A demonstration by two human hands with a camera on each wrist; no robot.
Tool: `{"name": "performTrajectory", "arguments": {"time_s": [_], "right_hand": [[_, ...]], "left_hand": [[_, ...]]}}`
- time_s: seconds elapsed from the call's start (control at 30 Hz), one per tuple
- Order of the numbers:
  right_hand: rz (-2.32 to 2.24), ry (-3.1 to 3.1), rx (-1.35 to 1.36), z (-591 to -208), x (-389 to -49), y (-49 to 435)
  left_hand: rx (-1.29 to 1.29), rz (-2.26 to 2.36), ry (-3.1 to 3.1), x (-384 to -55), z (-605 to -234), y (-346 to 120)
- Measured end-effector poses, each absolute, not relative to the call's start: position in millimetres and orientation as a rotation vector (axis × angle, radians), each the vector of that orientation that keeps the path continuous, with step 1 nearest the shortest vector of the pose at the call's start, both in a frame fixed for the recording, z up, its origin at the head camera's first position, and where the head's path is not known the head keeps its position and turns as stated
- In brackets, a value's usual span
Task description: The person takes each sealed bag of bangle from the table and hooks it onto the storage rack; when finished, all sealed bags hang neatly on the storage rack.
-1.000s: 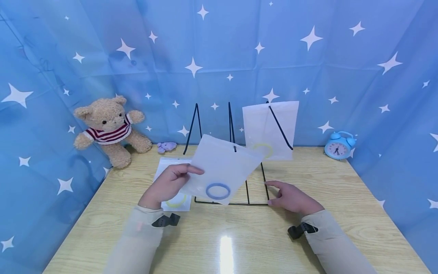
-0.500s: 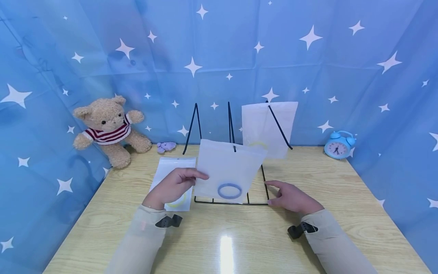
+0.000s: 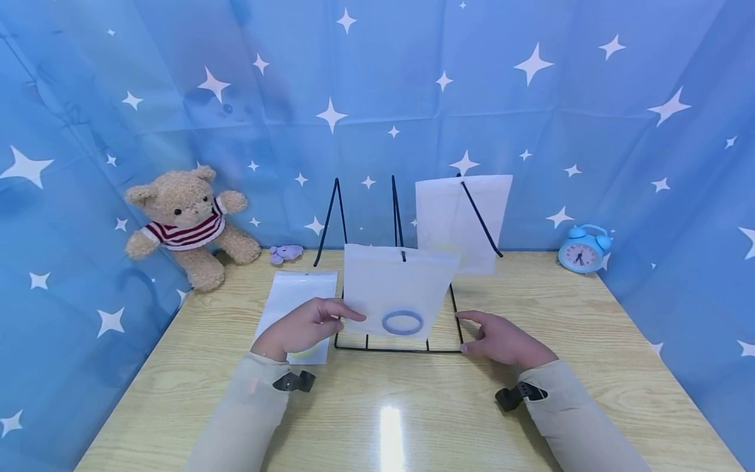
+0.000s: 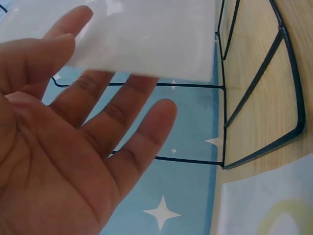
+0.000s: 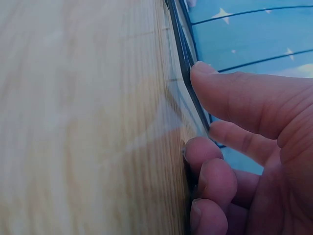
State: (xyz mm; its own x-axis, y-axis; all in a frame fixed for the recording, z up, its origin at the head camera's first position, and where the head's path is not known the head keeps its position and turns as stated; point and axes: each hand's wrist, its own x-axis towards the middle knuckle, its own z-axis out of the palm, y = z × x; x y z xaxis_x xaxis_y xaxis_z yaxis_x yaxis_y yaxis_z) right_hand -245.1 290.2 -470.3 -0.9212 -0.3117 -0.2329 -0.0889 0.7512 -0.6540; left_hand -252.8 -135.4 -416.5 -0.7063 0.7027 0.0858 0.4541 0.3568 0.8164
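A white plastic zip bag (image 3: 389,275) with a blue ring (image 3: 403,322) printed or held in its lower part hangs by its top edge from the middle hook of a black wire rack (image 3: 398,351). My left hand (image 3: 309,324) is at the bag's lower left, index finger extended over its edge. In the left wrist view the fingers (image 4: 122,112) are spread, thumb and index apart. At the rack's front right corner, my right hand (image 3: 501,337) touches the base bar with index fingertip and thumb; in the right wrist view its other fingers (image 5: 217,181) curl beside the bar.
Another white bag (image 3: 460,219) hangs on the rack's right hook. The left hook (image 3: 330,216) stands bare. A bag with a yellow ring (image 3: 303,292) lies left of the rack. Behind are a teddy bear (image 3: 183,223), a small purple toy (image 3: 286,254) and a blue alarm clock (image 3: 584,249).
The bag with the blue ring has swung from a tilt to hang nearly straight, its ring moving right. My left hand has shifted right and slightly down. My right hand has stayed put.
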Motion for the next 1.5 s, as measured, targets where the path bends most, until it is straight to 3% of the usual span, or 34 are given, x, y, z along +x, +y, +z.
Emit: {"name": "performTrajectory", "arguments": {"time_s": [1.5], "right_hand": [[-1.001, 2.603, -0.306, -469.4, -244.8, 290.0]], "left_hand": [[0.841, 1.400, 2.284, -254.1, -421.4, -134.0]]}}
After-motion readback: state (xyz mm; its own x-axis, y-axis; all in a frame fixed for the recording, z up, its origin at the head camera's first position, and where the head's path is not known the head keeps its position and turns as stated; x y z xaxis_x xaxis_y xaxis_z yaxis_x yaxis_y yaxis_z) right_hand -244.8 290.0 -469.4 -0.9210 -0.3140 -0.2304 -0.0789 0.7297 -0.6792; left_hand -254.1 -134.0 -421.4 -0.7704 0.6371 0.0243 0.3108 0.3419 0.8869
